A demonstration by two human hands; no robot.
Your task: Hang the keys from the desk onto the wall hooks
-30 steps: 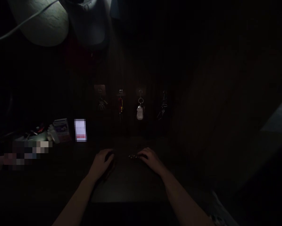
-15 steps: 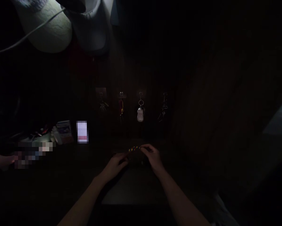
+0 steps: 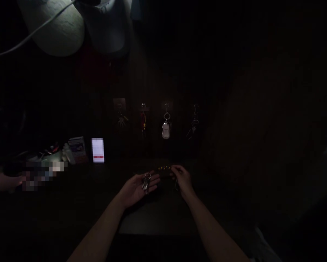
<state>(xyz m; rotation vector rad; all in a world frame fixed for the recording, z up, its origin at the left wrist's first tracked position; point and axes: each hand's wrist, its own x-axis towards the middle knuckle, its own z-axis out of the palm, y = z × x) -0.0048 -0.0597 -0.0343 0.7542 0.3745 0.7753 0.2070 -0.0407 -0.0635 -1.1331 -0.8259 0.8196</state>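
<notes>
My left hand (image 3: 137,191) is turned palm up with its fingers stretched out. A bunch of keys (image 3: 146,183) on a metal ring lies on its palm and fingers. To the right, my right hand (image 3: 183,179) pinches one end of a dark cord dotted with yellow and other colours (image 3: 164,168). The cord runs leftward toward the left fingertips; whether it joins the key ring is too dark to see. Below the right fingers hangs a small dark loop (image 3: 176,185), hard to make out.
On the wall ahead, hooks carry a key bunch (image 3: 121,119), a red and yellow keyring (image 3: 143,122), a pale fob (image 3: 166,130) and more keys (image 3: 194,125). Leftward are a lit screen (image 3: 98,150), a box (image 3: 77,150) and another person's arm (image 3: 3,179). Caps (image 3: 54,29) hang above.
My left hand has turned palm up and opened, bringing the keys into sight. The cord has shifted slightly right with my right hand, and the whole view has shifted a little.
</notes>
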